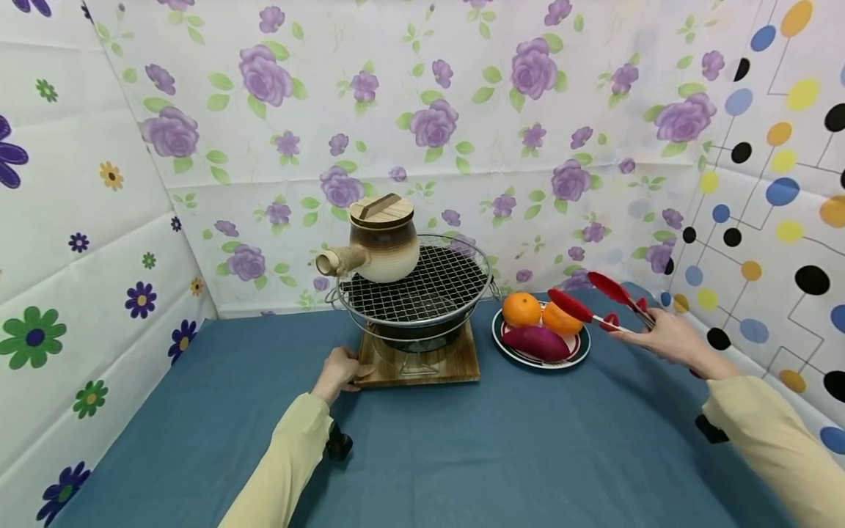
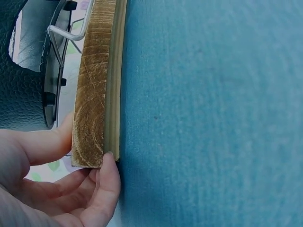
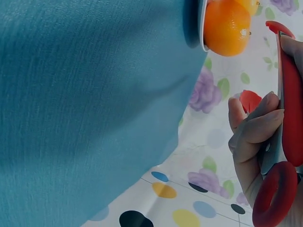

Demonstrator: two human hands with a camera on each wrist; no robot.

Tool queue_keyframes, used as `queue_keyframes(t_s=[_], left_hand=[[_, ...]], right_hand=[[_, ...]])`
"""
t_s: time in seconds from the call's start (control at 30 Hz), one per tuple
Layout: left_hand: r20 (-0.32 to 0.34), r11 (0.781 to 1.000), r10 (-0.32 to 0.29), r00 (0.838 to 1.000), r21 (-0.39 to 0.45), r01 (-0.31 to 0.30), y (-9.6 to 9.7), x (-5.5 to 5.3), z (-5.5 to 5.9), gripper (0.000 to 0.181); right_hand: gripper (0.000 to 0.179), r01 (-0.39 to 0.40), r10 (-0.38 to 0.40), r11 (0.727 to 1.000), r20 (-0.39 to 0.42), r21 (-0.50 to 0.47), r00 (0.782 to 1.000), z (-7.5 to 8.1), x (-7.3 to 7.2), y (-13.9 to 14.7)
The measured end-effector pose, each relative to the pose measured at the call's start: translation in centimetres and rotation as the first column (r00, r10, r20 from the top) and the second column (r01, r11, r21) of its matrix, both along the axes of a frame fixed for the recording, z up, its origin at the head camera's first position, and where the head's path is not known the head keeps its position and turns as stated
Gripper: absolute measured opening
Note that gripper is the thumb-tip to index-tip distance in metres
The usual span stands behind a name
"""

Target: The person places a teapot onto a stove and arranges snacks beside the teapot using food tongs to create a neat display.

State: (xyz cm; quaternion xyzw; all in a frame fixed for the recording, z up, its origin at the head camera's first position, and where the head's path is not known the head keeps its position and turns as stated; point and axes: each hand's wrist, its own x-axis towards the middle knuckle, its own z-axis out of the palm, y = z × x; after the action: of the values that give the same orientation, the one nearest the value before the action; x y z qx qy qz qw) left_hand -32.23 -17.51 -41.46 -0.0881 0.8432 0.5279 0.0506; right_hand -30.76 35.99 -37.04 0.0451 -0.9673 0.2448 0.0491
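Note:
My left hand [image 1: 339, 370] grips the front left corner of a square wooden board [image 1: 462, 361]. In the left wrist view the thumb lies on the board's upper side, and a fingertip touches its lower edge. On the board stands a round black tabletop grill [image 1: 422, 341] with a wire mesh rack [image 1: 429, 293]. A brown-and-cream clay pot [image 1: 389, 257] with a wooden lid and side handle sits on the left of the rack. My right hand [image 1: 673, 341] holds red-tipped tongs [image 1: 571, 304], their jaws spread, above the right side of the fruit plate [image 1: 541, 364].
Two oranges [image 1: 521, 309] and a purple sweet potato [image 1: 538, 343] lie on the plate, right of the grill. A blue cloth [image 1: 495, 455] covers the table. Flowered sheets [image 1: 370, 132] hang behind and at the left, a dotted one [image 1: 759, 242] at the right.

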Motion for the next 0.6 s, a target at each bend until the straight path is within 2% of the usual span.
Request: queue_keyframes(t_s=[0.3,0.6], left_hand=[[-0.010,1.000,0.000,1.000,-0.009,0.000,0.08,0.13,0.08,0.046],[-0.016,1.000,-0.013,1.000,-0.024,0.013,0.06,0.12,0.07,0.046]], right_hand=[[0.061,-0.027,0.028,0.999,0.034,-0.017,0.999,0.34,-0.11,0.10],[0.062,-0.042,0.044,0.999,0.065,-0.026,0.997,0.46,-0.06,0.14]])
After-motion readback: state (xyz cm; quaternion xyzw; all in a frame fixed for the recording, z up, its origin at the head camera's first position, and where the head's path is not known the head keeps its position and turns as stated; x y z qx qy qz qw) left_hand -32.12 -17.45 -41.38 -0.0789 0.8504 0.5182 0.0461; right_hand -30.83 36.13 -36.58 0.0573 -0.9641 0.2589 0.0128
